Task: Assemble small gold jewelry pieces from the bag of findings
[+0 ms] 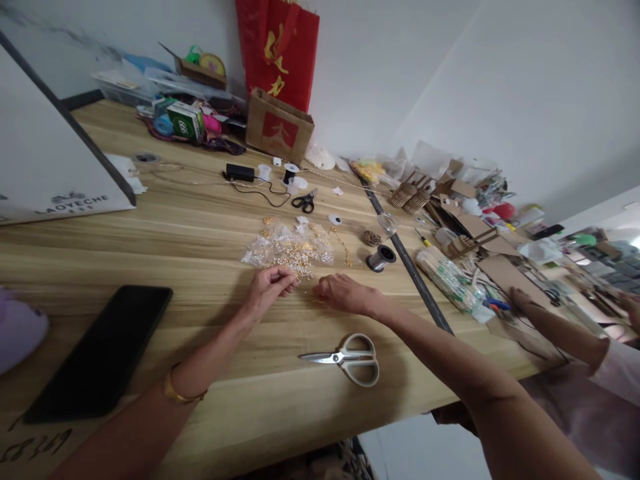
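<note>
Thumb and fingers of my left hand (273, 287) are pinched together at the front edge of a pile of small gold and clear beads (295, 259). What they hold is too small to name. Just to the right, my right hand (343, 293) rests low over the table with its fingers curled in; whatever lies in them is hidden. Clear plastic bags (265, 247) lie around and behind the beads. White-handled scissors (350, 359) lie on the wood in front of my right hand. A spool of thin wire or thread (381, 257) stands beyond it, near a short gold chain (342, 245).
A black phone (103, 353) lies at left. Behind the beads are small black scissors (305, 200), a black adapter (240, 173) and a brown paper bag (279, 127). A dark strip (417, 277) crosses the table; beyond it, a co-worker's hand (523, 300) rests among cardboard pieces.
</note>
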### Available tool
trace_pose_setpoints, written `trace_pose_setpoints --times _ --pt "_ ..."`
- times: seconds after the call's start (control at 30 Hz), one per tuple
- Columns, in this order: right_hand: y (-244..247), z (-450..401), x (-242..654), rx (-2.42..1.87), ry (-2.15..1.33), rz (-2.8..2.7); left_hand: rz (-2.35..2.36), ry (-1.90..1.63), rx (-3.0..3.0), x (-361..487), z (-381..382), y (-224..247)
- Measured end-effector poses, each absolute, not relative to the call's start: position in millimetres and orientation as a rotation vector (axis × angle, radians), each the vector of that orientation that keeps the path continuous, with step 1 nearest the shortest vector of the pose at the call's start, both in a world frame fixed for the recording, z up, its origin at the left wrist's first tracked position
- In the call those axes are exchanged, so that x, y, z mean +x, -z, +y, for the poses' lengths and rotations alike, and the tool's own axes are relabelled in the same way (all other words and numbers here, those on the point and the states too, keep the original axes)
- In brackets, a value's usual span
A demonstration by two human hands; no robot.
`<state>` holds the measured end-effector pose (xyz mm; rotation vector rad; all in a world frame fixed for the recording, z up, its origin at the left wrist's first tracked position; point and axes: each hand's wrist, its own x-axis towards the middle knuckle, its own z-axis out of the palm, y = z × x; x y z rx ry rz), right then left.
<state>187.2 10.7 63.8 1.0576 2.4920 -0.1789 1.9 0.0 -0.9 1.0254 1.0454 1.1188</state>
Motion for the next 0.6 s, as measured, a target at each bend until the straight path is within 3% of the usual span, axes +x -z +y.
trace_pose_setpoints --times 0.27,0.6 --pt "-57 19 197 1.220 0.599 2.591 1.031 -1.134 0.986 2 1 3" --pt "-48 2 202 1.385 0.391 2.603 1.020 -1.134 0.951 2 1 0"
